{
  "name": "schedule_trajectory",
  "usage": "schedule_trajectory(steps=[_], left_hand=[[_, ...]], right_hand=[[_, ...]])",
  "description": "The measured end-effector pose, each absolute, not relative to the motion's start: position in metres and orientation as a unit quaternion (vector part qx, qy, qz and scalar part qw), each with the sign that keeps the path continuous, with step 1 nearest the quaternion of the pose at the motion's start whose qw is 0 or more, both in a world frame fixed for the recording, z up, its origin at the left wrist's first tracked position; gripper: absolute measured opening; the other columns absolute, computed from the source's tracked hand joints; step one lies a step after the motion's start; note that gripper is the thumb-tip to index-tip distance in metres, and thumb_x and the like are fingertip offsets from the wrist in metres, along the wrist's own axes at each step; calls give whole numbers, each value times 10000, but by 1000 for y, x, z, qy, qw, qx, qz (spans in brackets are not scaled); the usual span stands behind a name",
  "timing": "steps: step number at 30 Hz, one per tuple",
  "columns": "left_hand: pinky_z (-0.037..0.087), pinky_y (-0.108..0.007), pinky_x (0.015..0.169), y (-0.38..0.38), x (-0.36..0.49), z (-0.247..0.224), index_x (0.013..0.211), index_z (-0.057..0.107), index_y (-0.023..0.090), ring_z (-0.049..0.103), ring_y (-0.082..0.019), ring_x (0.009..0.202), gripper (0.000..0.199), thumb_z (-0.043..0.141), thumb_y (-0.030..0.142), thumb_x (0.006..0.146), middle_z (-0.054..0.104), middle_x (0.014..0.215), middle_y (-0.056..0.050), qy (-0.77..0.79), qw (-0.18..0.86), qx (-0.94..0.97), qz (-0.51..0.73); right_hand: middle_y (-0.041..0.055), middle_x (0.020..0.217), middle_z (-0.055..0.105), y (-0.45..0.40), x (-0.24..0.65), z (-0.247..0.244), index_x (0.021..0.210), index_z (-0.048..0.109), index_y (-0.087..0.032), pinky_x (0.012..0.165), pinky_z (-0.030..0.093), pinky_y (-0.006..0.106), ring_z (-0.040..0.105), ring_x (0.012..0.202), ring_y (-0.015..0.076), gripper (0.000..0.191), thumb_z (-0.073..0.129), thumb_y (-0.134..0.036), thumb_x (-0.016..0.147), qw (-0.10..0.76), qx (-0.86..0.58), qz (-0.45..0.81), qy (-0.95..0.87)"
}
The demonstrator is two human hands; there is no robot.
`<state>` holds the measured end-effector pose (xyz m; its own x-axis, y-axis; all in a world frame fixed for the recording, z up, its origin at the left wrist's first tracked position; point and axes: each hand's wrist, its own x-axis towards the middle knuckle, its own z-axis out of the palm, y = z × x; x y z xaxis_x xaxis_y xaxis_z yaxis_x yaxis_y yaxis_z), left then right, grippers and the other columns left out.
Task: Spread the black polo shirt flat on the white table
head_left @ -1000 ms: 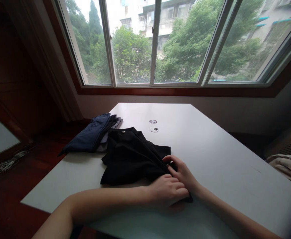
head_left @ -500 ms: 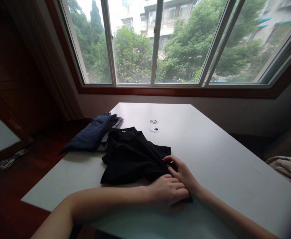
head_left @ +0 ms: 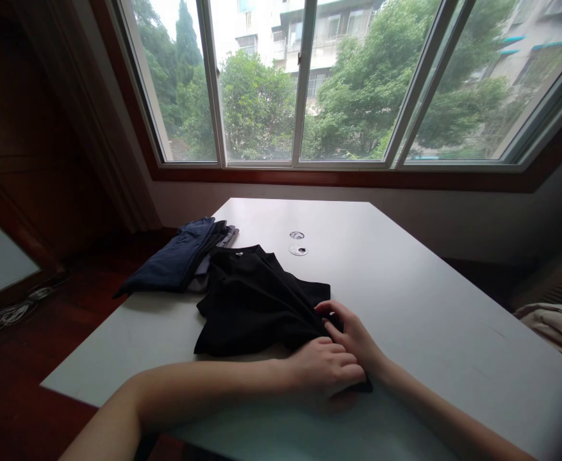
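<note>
A black T-shirt lies partly bunched on the white table, its neckline with a small label toward the far left. My left hand reaches across to the shirt's near right corner, fingers curled round the fabric there. Just beyond it, my right hand pinches the cloth at the shirt's right side, thumb and fingers bent together. The two hands sit close, the left wrist in front of the right. Some of the left fingertips are hidden under the hand.
A stack of folded clothes, dark blue on top, lies at the table's left edge beside the shirt. Two round cable holes are set in the tabletop. Pale cloth shows at the right, cables on the floor at left.
</note>
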<state>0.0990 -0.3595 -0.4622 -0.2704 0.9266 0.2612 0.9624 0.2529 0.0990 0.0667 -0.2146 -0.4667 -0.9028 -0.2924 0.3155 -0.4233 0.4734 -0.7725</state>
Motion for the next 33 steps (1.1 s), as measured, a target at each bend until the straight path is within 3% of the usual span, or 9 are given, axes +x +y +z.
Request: schedule_trajectory(steps=[6, 7, 11, 13, 16, 19, 23, 29, 33], left_hand=[[457, -226, 790, -382, 95, -393, 1059, 566, 159, 603, -147, 925, 246, 513, 363, 932, 658, 1010, -23, -780, 21, -588, -215], [459, -211, 774, -392, 89, -375, 1063, 561, 166, 604, -134, 916, 229, 484, 349, 948, 656, 1008, -18, -794, 34, -561, -234], [406, -284, 957, -448, 43, -331, 1185, 520, 184, 551, -181, 1109, 298, 426, 368, 969, 600, 1204, -62, -892, 146, -375, -206], [365, -338, 1014, -481, 14, -336, 1260, 480, 162, 510, -229, 1184, 371, 438, 373, 957, 557, 1285, -99, -944, 144, -263, -136], [330, -469, 1024, -521, -21, -362, 1318, 433, 147, 463, -330, 1229, 575, 576, 463, 860, 516, 1329, -165, -995, 9, -96, -24], [276, -514, 1044, -538, -38, -388, 1289, 463, 198, 435, -339, 1247, 626, 593, 571, 803, 521, 1317, -155, -990, -90, -105, 8], [305, -528, 1016, -525, -41, -407, 1244, 494, 192, 434, -351, 1223, 659, 535, 667, 788, 494, 1299, -175, -986, -77, -147, -8], [274, -582, 1028, -483, -31, -441, 1259, 457, 177, 370, -343, 1255, 578, 379, 621, 896, 442, 1324, -175, -980, 32, -181, -72], [202, -589, 1075, -458, -36, -457, 1280, 438, 197, 352, -314, 1271, 472, 326, 514, 949, 440, 1329, -148, -976, 62, -188, -91]], right_hand=[[52, 991, 630, -213, 69, -463, 1017, 567, -205, 856, 480, 358, 592, 937, 208, 232, 511, -229, 794, 49, 211, 516, -829], [51, 984, 626, -213, 70, -462, 1034, 558, -208, 837, 484, 348, 592, 929, 206, 247, 515, -230, 791, 50, 208, 530, -820], [23, 888, 583, -215, 72, -458, 1060, 534, -225, 806, 474, 320, 583, 857, 176, 274, 526, -224, 787, 59, 182, 567, -801], [15, 862, 564, -217, 73, -456, 1060, 538, -229, 798, 468, 311, 571, 839, 168, 286, 544, -223, 773, 42, 194, 583, -788], [13, 834, 554, -220, 77, -449, 1045, 557, -232, 744, 468, 292, 549, 798, 160, 300, 565, -227, 745, -10, 211, 621, -755], [1, 779, 539, -224, 87, -439, 1026, 578, -235, 658, 450, 265, 524, 732, 149, 339, 586, -213, 688, -116, 216, 649, -720], [-6, 753, 530, -230, 99, -429, 1071, 586, -247, 597, 431, 248, 515, 693, 143, 374, 605, -259, 698, -200, 225, 641, -706], [63, 958, 614, -211, 63, -444, 1058, 590, -223, 775, 486, 327, 575, 852, 189, 291, 556, -406, 834, 16, 214, 509, -834], [55, 876, 618, -201, 20, -460, 1042, 573, -198, 677, 501, 324, 581, 724, 171, 308, 511, -429, 847, 47, 177, 461, -868]])
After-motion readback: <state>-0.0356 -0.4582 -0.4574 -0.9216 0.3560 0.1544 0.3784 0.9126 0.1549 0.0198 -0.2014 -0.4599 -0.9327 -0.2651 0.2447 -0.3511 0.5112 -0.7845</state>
